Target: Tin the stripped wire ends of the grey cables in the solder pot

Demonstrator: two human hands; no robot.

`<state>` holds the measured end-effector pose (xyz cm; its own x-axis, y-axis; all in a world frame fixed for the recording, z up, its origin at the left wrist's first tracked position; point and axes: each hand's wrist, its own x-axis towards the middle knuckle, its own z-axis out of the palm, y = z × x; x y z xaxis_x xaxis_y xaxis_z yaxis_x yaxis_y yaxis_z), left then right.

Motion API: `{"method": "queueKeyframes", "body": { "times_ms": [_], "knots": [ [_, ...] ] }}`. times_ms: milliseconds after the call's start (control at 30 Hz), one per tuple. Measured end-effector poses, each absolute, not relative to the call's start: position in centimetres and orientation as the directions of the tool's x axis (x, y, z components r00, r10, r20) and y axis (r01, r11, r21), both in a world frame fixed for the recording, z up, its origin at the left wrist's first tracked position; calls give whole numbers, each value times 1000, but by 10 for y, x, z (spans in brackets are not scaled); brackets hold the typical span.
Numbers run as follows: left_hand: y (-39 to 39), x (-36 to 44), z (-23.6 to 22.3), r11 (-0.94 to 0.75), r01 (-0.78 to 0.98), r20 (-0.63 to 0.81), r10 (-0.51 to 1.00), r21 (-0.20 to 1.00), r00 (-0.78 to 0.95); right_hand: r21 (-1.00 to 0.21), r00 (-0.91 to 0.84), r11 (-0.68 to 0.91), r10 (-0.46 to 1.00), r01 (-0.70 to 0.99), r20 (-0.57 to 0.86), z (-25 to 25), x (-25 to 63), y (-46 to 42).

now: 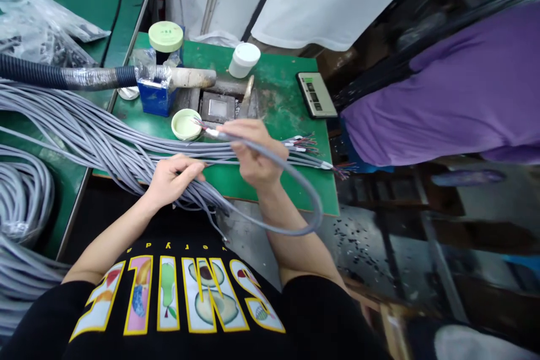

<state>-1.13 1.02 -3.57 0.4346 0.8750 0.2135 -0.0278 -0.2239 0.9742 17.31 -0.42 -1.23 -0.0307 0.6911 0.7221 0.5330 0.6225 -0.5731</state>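
My right hand (259, 154) is closed around a grey cable (312, 197), near its stripped end. The thin coloured wires (202, 124) at that end reach over the near rim of a small cream cup (187, 134); whether they touch what is inside, I cannot tell. From my hand the cable loops right and back under toward the bundle. My left hand (175, 177) rests closed against the bundle of grey cables (126, 152), its thumb along the curled fingers. What it grips, if anything, is hidden. More stripped cable ends (301, 143) lie right of my right hand.
Behind the cup sits a dark metal pot (217, 106) with a bright square surface, beneath a hose nozzle (194, 77). A white lidded jar (244, 59), a digital timer-like device (316, 94) and a blue box (154, 95) stand around it. A person in purple (455, 90) is at right.
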Motion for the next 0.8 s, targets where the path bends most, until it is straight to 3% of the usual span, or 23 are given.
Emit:
{"method": "queueKeyframes", "body": {
  "times_ms": [100, 267, 567, 800],
  "knots": [
    [12, -17, -46, -486, 211, 376, 832, 848, 407, -714, 101, 526, 769, 463, 632, -9, 176, 23],
    [13, -17, -61, -620, 322, 500, 777, 716, 382, -805, 108, 447, 846, 390, 522, -22, 169, 68],
    [11, -14, -64, -655, 352, 539, 753, 668, 378, -869, 86, 312, 925, 384, 370, -43, 158, 93],
    [11, -13, -64, -657, 372, 528, 752, 656, 395, -824, 37, 294, 934, 484, 355, -36, 150, 94]
  ]
}}
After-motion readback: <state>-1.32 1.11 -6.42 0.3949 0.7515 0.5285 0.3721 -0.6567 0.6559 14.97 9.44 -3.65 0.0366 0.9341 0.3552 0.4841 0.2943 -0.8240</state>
